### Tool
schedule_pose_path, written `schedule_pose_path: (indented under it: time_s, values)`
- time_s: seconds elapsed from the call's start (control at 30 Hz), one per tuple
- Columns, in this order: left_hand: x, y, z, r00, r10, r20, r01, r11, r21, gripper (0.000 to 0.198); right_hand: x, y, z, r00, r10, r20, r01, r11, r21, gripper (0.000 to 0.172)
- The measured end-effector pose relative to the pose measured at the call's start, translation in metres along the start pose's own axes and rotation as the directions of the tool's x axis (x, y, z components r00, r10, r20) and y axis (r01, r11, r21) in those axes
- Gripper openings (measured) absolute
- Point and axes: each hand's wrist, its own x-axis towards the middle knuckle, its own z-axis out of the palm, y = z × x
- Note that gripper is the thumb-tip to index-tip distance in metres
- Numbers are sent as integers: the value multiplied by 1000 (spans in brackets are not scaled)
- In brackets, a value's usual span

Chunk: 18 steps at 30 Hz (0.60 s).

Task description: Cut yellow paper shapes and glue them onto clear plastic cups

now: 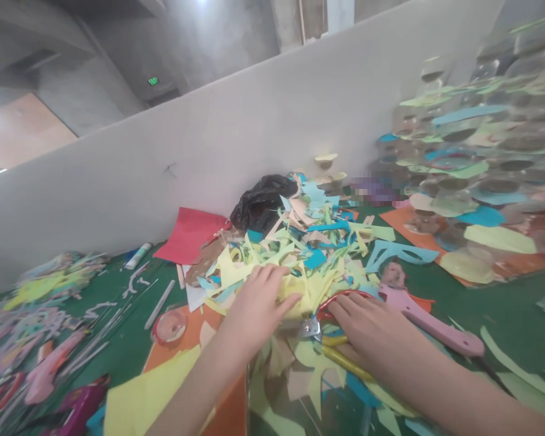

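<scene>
My left hand (258, 309) lies with curved fingers on a heap of cut paper scraps (313, 266) in yellow, blue, green and beige. My right hand (363, 330) rests flat on a pair of scissors (309, 328), covering most of their red and yellow handles. The metal pivot shows between my hands, and the blades are hidden under the paper. A pink plastic tool (429, 321) lies just beyond my right hand. Neither hand visibly grips anything.
A green table (504, 315) carries everything, backed by a low white partition (209, 145). Behind the heap sit a black plastic bag (263, 203) and a red paper sheet (188, 235). A tape roll (169, 327) and glue stick (137, 256) lie left, with blurred paper piles at both sides.
</scene>
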Motion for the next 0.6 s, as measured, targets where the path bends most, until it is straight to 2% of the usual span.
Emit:
schedule_pose_path:
  time_s: [0.03, 0.1, 0.23, 0.3, 0.37, 0.43, 0.53, 0.6]
  values:
    - [7, 2, 4, 998, -1, 65, -2, 999, 45, 16, 0, 0, 3, 1000, -11, -19, 11, 1000, -2, 21]
    - [19, 2, 13, 995, -40, 95, 29, 993, 117, 8, -1, 1, 6, 998, -31, -59, 30, 999, -24, 20]
    - [28, -4, 24, 993, -113, 26, 108, 983, 149, 25, 0, 0, 0, 992, -101, -78, 91, 989, -118, 22]
    - [26, -7, 25, 991, -132, -9, 131, 980, 152, 26, 2, -2, -9, 989, -143, -40, 137, 983, -124, 23]
    - [21, -7, 22, 990, -104, -92, 116, 984, 136, 24, 3, -4, -18, 985, -166, -51, 161, 983, -87, 14]
    - [13, -4, 17, 974, -19, -226, 38, 996, 79, 22, 5, -6, -23, 985, -96, -147, 97, 995, 2, 7]
    - [0, 9, 12, 906, 106, -409, -112, 994, 10, 18, 6, -9, -26, 953, 120, -278, -55, 972, 228, 30]
    - [-8, 19, 12, 881, 149, -448, -177, 984, -21, 18, 7, -11, -26, 940, 235, -248, -120, 906, 405, 37]
